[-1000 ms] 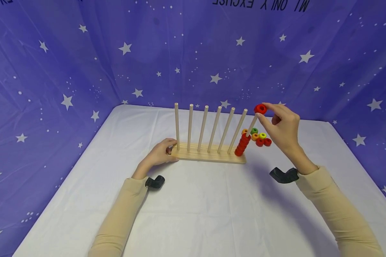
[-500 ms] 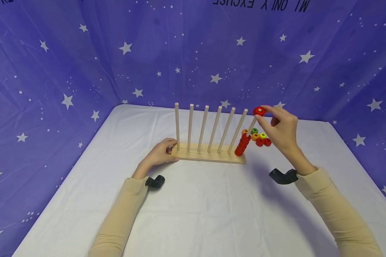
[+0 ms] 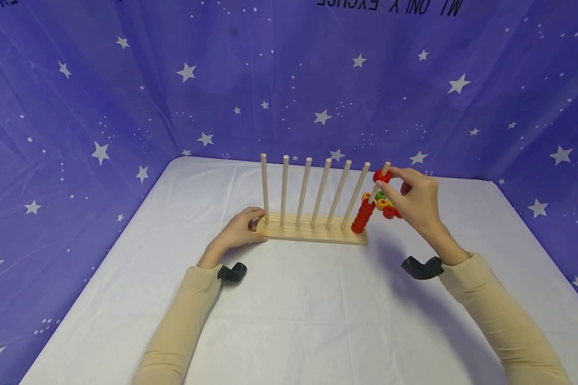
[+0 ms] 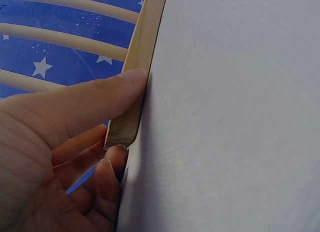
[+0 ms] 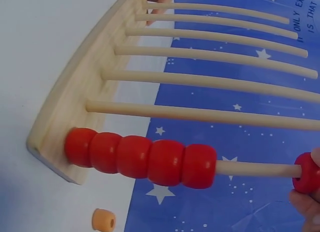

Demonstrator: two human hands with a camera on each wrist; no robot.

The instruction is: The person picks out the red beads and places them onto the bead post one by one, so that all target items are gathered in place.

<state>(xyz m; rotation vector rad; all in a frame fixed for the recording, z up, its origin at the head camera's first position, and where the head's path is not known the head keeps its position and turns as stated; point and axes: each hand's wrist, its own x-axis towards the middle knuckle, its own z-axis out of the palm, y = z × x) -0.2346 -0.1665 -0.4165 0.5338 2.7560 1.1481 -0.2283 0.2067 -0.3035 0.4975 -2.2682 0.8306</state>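
A wooden base [image 3: 313, 233] with a row of upright pegs stands on the table. My left hand [image 3: 241, 229] grips its left end, the thumb along the front edge and the fingers round behind, as the left wrist view shows. With thumb and forefinger, my right hand [image 3: 416, 200] pinches a red bead [image 3: 381, 176] that is threaded on the upper part of the rightmost peg [image 5: 257, 169]. Below it, a stack of several red beads [image 5: 134, 156] fills the lower part of that peg. Bare peg shows between the stack and the pinched bead. The other pegs [image 3: 321, 193] carry no beads.
Loose beads lie on the white table [image 3: 308, 310] behind the right end of the base: a green bead [image 3: 380, 195], orange ones [image 3: 382, 204] and red ones [image 3: 389, 213]. My right hand partly covers them. A purple star-patterned cloth [image 3: 270, 80] hangs behind.
My right hand has moved down and left with the red bead, from above the rightmost peg's tip to round the peg, whose tip now pokes out above. The left hand has stayed put.
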